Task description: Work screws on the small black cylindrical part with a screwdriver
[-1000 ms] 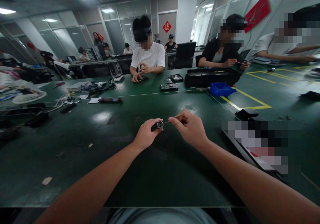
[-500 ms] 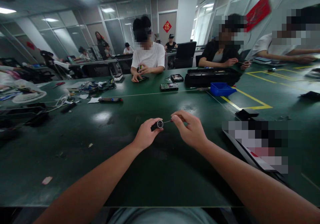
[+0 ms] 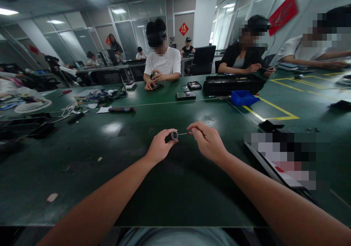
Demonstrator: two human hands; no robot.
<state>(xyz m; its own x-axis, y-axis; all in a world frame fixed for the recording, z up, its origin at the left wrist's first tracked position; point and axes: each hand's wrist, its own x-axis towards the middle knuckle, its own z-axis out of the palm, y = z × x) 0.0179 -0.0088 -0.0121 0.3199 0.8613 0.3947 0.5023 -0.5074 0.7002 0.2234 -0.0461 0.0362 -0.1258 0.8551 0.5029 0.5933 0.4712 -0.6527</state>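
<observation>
My left hand (image 3: 159, 147) is closed around a small black cylinder (image 3: 174, 135), whose round end with a light rim faces me. From the right, my right hand (image 3: 207, 140) pinches a thin screwdriver (image 3: 189, 133) by its red handle. Its metal shaft points left, and the tip meets the cylinder's right side. Both hands are raised over the middle of the green table (image 3: 137, 198). My right palm hides part of the handle.
A blue tray (image 3: 244, 98) sits beyond my right hand, near a long black casing (image 3: 233, 84). Hard drives (image 3: 185, 95) lie before a person in white (image 3: 163, 63). Left are a pen-like tool (image 3: 121, 110) and cables; a blurred-out flat item (image 3: 285, 161) lies right.
My right hand has turned slightly, and more of the screwdriver's red handle shows. The cylinder has shifted a little to the left.
</observation>
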